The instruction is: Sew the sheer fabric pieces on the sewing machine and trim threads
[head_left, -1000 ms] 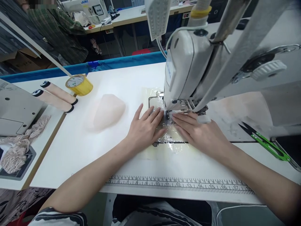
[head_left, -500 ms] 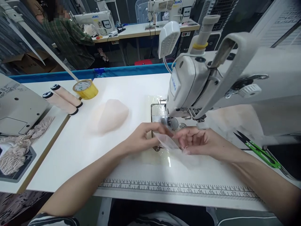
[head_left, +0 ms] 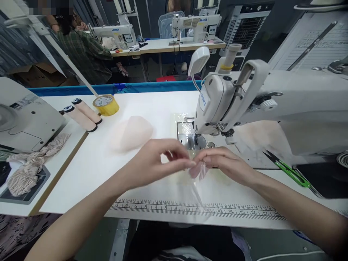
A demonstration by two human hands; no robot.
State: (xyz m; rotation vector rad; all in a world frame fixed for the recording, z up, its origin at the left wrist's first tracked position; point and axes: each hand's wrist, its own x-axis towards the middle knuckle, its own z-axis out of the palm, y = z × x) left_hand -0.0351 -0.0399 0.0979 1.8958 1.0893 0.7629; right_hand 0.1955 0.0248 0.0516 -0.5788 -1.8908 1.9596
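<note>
My left hand (head_left: pixel 152 159) and my right hand (head_left: pixel 225 165) meet fingertip to fingertip above the white table (head_left: pixel 152 105), just in front of the sewing machine (head_left: pixel 244 98). Both pinch a small clear plastic piece (head_left: pixel 199 174) that hangs down between them, thin and see-through. The needle plate (head_left: pixel 190 136) behind the hands lies bare. A pale pink padded piece (head_left: pixel 133 132) rests on the table to the left of my left hand.
A yellow tape roll (head_left: pixel 106 104) and two pink thread cones (head_left: pixel 83 116) lie at the back left. Green thread snips (head_left: pixel 290 170) sit at the right. A printed ruler (head_left: pixel 195 209) runs along the front edge. Lace fabric (head_left: pixel 24 170) lies on the left machine. A person sits at the back left.
My hands lay flat on the clear plastic under the presser foot, then lifted it away toward me. They now hold it pinched above the table front.
</note>
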